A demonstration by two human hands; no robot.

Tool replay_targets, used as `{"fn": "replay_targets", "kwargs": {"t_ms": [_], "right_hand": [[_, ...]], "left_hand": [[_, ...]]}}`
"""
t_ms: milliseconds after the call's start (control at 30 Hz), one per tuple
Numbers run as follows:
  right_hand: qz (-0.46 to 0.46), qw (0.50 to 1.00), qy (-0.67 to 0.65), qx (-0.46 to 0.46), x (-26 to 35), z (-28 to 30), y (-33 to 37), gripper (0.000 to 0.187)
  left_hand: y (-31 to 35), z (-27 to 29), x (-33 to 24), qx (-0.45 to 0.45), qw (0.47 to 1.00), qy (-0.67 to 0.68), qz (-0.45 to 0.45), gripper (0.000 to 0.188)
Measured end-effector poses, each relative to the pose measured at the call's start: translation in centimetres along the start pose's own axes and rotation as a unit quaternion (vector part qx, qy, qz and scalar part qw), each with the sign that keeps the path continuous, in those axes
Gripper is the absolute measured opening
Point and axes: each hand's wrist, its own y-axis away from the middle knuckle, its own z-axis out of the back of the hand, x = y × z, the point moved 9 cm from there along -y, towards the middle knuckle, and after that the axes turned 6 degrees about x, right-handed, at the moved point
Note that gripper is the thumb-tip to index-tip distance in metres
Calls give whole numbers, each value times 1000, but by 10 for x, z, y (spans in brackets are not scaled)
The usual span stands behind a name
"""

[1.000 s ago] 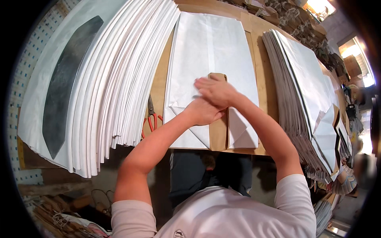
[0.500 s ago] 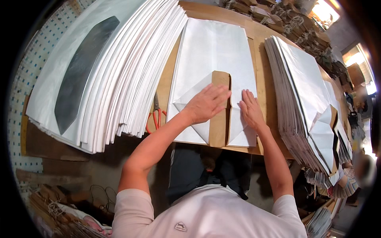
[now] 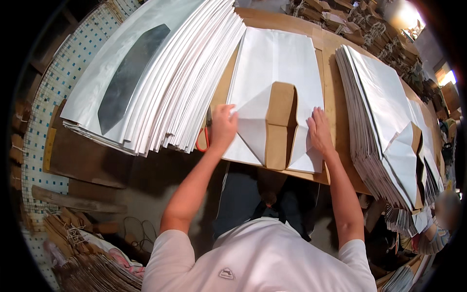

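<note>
Left hand [image 3: 224, 127] at left edge of white paper bag [image 3: 275, 56], can't tell if gripping; right hand [image 3: 320, 134] ungripped, flat along right side, seemingly steadying it.

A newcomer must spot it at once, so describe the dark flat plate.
Start at the wooden table and go to the thick, fanned stack of white paper on its left, past the person's left hand. On top lies a long, flat plate with pointed ends. Its dark grey colour sets it apart from the white stack beneath.
</note>
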Motion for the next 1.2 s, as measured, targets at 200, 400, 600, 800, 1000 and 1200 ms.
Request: {"fn": "replay_targets", "kwargs": {"t_ms": [200, 400, 600, 800, 1000, 1200], "right_hand": [[-59, 933, -353, -36, 129, 40, 19, 43], [-288, 522, -762, 253, 161, -109, 10, 42], [-240, 607, -668, 358, 178, -116, -20, 29], [-179, 501, -761, 372, 174, -114, -36, 32], [-171, 532, -718, 416, 184, -115, -35, 32], [-179, 574, -679, 422, 183, -110, -31, 31]], "left_hand": [[-8, 9, 54, 114, 982, 80, 127, 25], [-18, -11, 76, 207, 932, 209, 212, 22], [-16, -10, 70, 247, 911, 228, 240, 17], [-12, 0, 43, 227, 842, 395, 289, 28], [5, -3, 56, 142, 805, 502, 283, 30], [5, -9, 64, 149, 792, 507, 304, 32]]}}
